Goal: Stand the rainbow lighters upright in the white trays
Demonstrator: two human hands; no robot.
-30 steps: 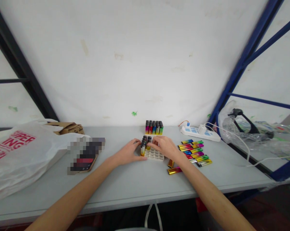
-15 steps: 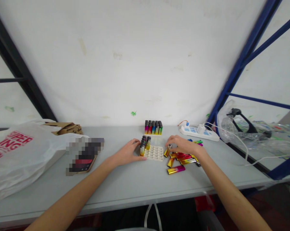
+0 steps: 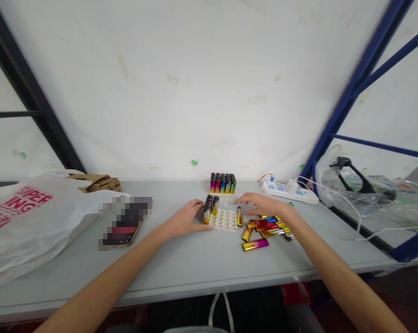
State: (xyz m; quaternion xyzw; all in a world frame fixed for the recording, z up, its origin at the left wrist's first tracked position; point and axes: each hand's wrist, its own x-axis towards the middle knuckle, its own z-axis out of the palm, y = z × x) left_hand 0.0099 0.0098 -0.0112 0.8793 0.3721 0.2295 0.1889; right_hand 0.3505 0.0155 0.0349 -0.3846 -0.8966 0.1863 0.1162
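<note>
Smooth grey tabletop (image 3: 181, 268) meets a scuffed white wall (image 3: 181, 125). Near the middle lies a white tray with rows of round holes (image 3: 226, 223), black-topped gold lighters (image 3: 207, 216) upright at its left end. Around that end curve the parted thumb and fingers of the left hand (image 3: 186, 219). By the tray's right edge, a shiny gold lighter (image 3: 240, 217) stands nearly upright beneath the outstretched fingers of the right hand (image 3: 262, 205); whether they grip it, I cannot tell.

Phone (image 3: 128, 224) left, lighter pile (image 3: 269, 226) right (tray (image 3: 224, 220) between)
</note>
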